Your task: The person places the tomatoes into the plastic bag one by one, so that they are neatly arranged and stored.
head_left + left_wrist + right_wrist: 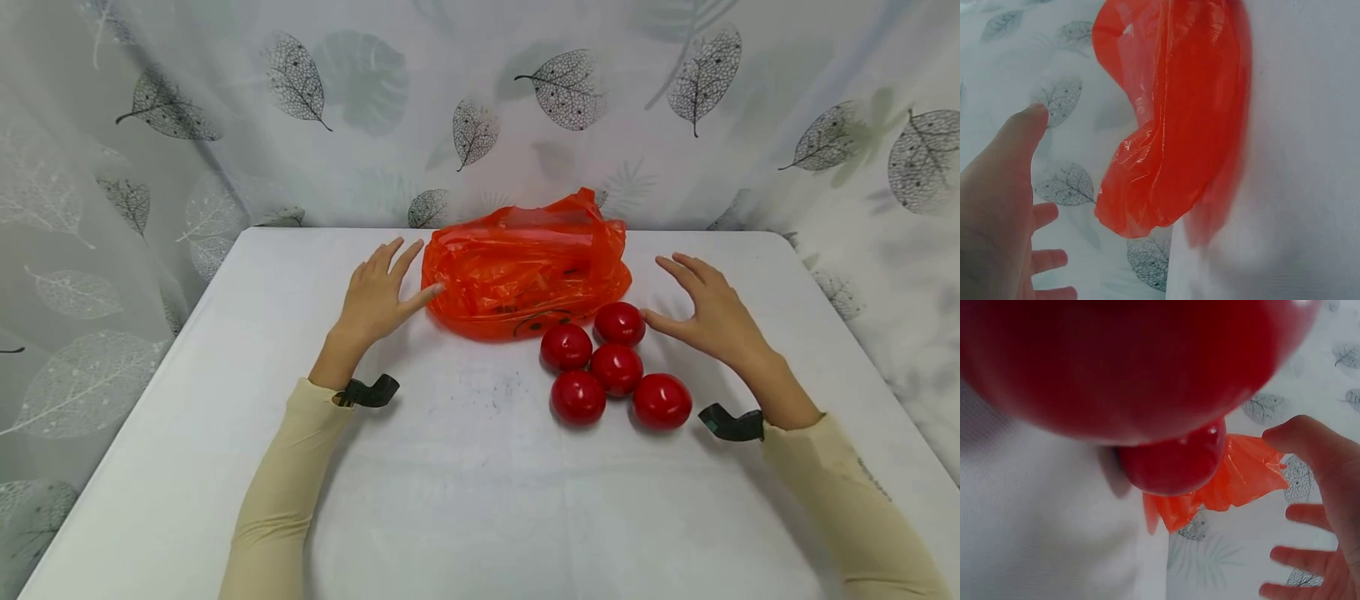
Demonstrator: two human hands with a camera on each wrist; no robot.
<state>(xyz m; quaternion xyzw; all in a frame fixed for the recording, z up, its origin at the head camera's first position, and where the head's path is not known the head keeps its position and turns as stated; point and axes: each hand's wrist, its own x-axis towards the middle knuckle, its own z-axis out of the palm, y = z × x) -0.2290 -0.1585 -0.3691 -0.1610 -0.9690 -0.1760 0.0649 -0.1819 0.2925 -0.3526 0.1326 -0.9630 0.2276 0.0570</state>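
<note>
A crinkled orange-red plastic bag (517, 275) lies at the table's far edge. Several shiny red balls, perhaps fruit, sit in a cluster at its front right; the nearest right one (662, 402) looms large in the right wrist view (1135, 369). My left hand (380, 292) is spread beside the bag's left end, its thumb close to the plastic; whether they touch I cannot tell. In the left wrist view the bag (1191, 112) stands apart from the thumb. My right hand (705, 310) hovers right of the balls, fingers spread, thumb near the rearmost ball (619, 323). Neither hand holds anything.
A white table (465, 517) spreads beneath everything. Behind it and along both sides hangs a leaf-patterned curtain (375, 108). Dark wrist-worn devices sit at the left wrist (371, 391) and right wrist (731, 423).
</note>
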